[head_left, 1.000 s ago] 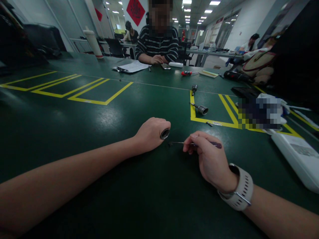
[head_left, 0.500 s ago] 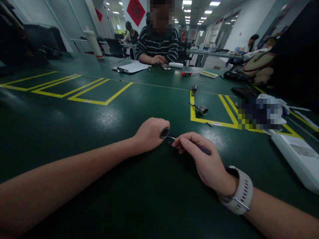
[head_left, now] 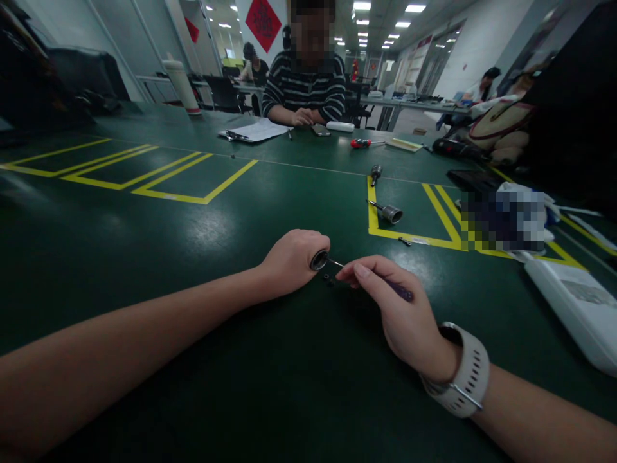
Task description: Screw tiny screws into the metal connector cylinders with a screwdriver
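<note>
My left hand (head_left: 292,262) is closed around a metal cup-shaped part (head_left: 319,260), whose round open end faces right. In my right hand (head_left: 396,302) is a slim screwdriver (head_left: 403,292) with a dark purple handle, pinched between thumb and fingers. Its thin shaft points left, and the tip is at the rim of the cup; whether they touch, I cannot tell. Small dark nut-like pieces (head_left: 327,277) lie on the table just below the gap between my hands.
On the green table (head_left: 270,386), one metal cup with a stem (head_left: 391,213) lies by yellow tape (head_left: 409,236), and another (head_left: 376,172) is behind it. A red screwdriver (head_left: 361,143) is farther back. A white device (head_left: 573,308) sits right. Across sits a person (head_left: 304,90).
My right hand has shifted slightly to the right, drawing the screwdriver tip back toward the cup's rim. My left hand has hardly moved and keeps its hold on the cup.
</note>
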Available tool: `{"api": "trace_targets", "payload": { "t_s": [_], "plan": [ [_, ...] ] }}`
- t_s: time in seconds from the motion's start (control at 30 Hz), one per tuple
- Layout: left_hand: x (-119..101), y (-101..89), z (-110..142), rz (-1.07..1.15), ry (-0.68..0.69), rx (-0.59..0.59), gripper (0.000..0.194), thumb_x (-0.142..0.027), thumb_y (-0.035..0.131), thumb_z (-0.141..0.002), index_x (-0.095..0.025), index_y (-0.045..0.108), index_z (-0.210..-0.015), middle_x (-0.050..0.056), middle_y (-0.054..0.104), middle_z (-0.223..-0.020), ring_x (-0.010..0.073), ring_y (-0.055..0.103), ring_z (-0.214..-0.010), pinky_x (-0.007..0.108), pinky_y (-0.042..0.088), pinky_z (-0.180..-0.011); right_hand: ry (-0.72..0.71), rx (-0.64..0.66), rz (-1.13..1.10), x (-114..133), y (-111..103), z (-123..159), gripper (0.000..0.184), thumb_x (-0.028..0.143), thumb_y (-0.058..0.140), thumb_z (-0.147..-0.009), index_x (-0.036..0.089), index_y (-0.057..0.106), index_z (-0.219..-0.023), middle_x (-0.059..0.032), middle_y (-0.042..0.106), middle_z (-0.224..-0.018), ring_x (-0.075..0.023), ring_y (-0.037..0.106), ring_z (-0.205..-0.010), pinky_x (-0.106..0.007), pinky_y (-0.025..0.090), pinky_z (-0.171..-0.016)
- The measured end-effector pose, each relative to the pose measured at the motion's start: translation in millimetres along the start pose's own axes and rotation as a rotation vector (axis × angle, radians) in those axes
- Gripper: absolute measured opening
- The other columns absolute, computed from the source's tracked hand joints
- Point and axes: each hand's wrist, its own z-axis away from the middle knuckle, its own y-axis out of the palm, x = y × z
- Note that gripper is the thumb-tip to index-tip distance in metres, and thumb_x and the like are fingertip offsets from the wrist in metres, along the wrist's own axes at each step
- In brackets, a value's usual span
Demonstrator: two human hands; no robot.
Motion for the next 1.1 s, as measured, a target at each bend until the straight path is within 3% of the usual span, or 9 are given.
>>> {"api": "trace_targets", "payload": {
  "t_s": [0.1,0.33,0.6,0.87,1.1],
  "plan": [
    [-0.7,-0.9,0.7,-0.029,0.047,0.01,0.01,-0.01,0.05,-0.072,-0.017,0.048,-0.064,-0.002,0.048,-0.061,0.013,0.045,-0.059,0.026,0.034,-0.059,0.032,0.005,-0.019,0.7,0.8,-1.4,0.017,0.029,0.055,-0.088,0.022,0.07,-0.087,-0.001,0.069,-0.086,-0.0162,0.061,-0.083,-0.033,0.046,-0.077],
    [0.4,-2.2,5.3,0.024,0.113,0.005,0.011,-0.009,0.049,-0.071,-0.016,0.047,-0.063,-0.002,0.046,-0.06,0.0127,0.044,-0.059,0.027,0.032,-0.059,0.215,-0.032,-0.335,5.7,1.6,-8.4,0.02,0.022,0.055,-0.083,0.017,0.071,-0.072,-0.0036,0.07,-0.075,-0.0157,0.061,-0.075,-0.03,0.045,-0.071],
    [1.8,-3.9,4.8,0.213,0.079,0.007,0.011,-0.013,0.049,-0.075,-0.016,0.05,-0.065,-0.002,0.051,-0.062,0.0112,0.046,-0.058,0.024,0.036,-0.057,0.223,-0.061,-0.446,3.2,1.6,-9.7,0.021,0.022,0.054,-0.083,0.017,0.071,-0.072,-0.004,0.07,-0.073,-0.0157,0.062,-0.073,-0.03,0.046,-0.069],
    [0.0,-2.7,6.1,-0.064,0.083,-0.009,0.012,-0.011,0.049,-0.074,-0.017,0.048,-0.064,-0.002,0.047,-0.061,0.0135,0.044,-0.059,0.027,0.032,-0.059,0.082,0.021,-0.118,3.5,3.8,-3.8,0.018,0.027,0.055,-0.087,0.021,0.072,-0.083,-0.0023,0.069,-0.085,-0.0162,0.062,-0.082,-0.033,0.046,-0.076],
    [-2.2,-3.0,6.5,-0.144,0.109,0.014,0.014,-0.013,0.047,-0.078,-0.017,0.049,-0.064,-0.001,0.048,-0.061,0.0149,0.045,-0.061,0.028,0.031,-0.058,0.254,-0.008,-0.406,4.3,0.9,-10.2,0.017,0.024,0.058,-0.083,0.018,0.071,-0.075,-0.004,0.07,-0.077,-0.0154,0.061,-0.075,-0.03,0.047,-0.07]
  ]
}}
